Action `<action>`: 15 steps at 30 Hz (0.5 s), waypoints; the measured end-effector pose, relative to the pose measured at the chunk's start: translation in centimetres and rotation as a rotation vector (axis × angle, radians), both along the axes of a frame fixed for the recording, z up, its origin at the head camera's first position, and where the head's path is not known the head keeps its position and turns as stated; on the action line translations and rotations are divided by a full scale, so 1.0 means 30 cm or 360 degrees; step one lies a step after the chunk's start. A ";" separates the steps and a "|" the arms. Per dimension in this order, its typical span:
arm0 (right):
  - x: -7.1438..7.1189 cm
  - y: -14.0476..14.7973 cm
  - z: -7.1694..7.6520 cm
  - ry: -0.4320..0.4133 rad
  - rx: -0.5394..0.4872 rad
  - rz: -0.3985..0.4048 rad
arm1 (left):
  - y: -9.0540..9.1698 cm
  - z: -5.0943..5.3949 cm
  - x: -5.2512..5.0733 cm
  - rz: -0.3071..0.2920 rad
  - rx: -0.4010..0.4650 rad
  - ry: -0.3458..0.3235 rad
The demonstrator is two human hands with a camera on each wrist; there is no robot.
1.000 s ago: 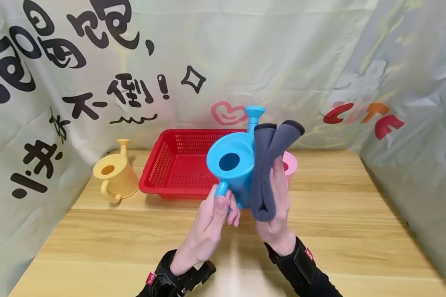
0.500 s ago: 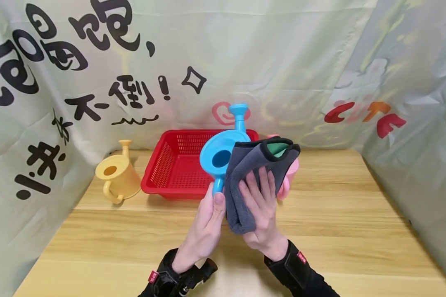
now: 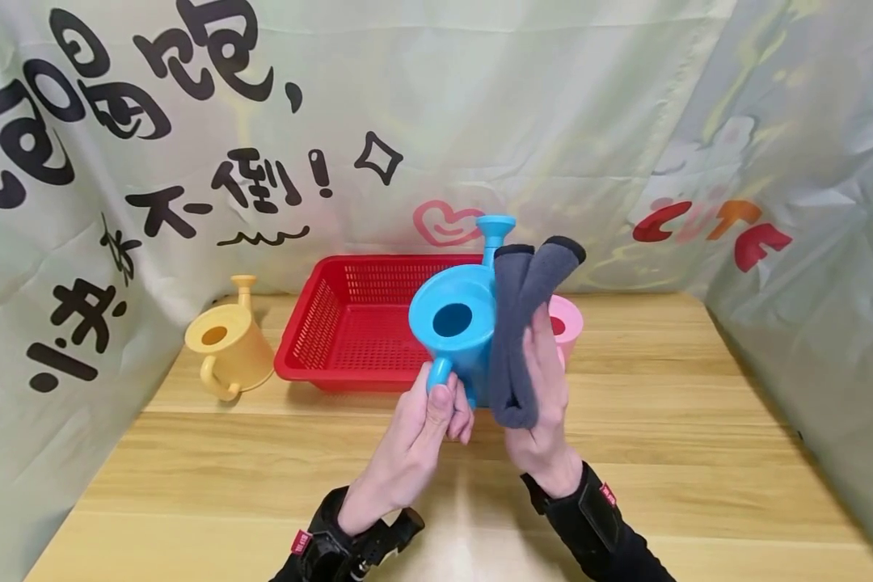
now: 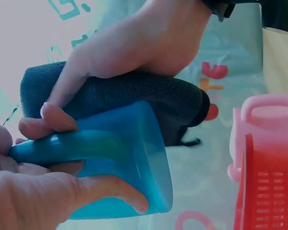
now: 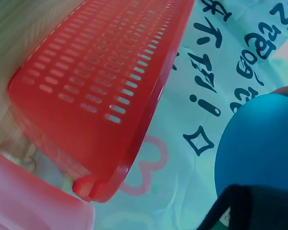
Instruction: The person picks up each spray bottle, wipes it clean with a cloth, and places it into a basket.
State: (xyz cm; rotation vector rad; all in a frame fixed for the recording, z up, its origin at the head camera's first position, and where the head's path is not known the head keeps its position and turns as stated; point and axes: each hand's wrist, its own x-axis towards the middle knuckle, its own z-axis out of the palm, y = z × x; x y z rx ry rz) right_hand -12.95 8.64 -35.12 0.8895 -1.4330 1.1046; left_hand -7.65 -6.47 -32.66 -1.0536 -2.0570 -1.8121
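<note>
A blue watering can [image 3: 453, 307] is held off the table, its round opening facing up toward the head camera. My left hand [image 3: 418, 428] grips its handle, and the left wrist view shows the thumb lying along the can's side. Against the can's right wall lies a folded dark grey cloth [image 3: 512, 347] with black edging. My right hand [image 3: 546, 396] holds that cloth from the right and presses it to the can. In the left wrist view, one digit of the right hand [image 4: 134, 43] reaches across the cloth; the other fingers are mostly hidden.
Behind the can stands a red perforated basket [image 3: 320, 374] on the wooden table [image 3: 247, 485]. A yellow watering can [image 3: 236, 347] is at its left, a pink watering can [image 3: 569, 323] at its right, partly hidden. Printed fabric walls [image 3: 553, 121] enclose the back and sides.
The right hand and cloth swept left across the can's side, then back right and up. The blue can tilted left and has swung back upright. The left hand keeps its hold on the handle.
</note>
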 end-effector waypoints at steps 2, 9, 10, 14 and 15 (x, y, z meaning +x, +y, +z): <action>-0.001 -0.010 -0.009 0.0099 0.0074 -0.0107 | -0.005 -0.002 -0.004 0.0065 -0.0012 -0.0039; -0.004 -0.011 -0.041 0.0132 0.0217 -0.0145 | -0.014 -0.007 -0.010 0.0217 -0.0102 -0.0166; -0.007 -0.006 -0.040 0.0105 0.0204 -0.0115 | -0.013 -0.009 -0.013 0.0182 -0.0091 -0.0152; -0.017 0.021 -0.028 -0.0105 0.0070 0.0185 | -0.008 -0.016 -0.024 0.0027 -0.0062 -0.0089; -0.016 0.028 -0.025 -0.0170 0.0026 0.0258 | -0.008 -0.018 -0.026 -0.0001 -0.0066 -0.0072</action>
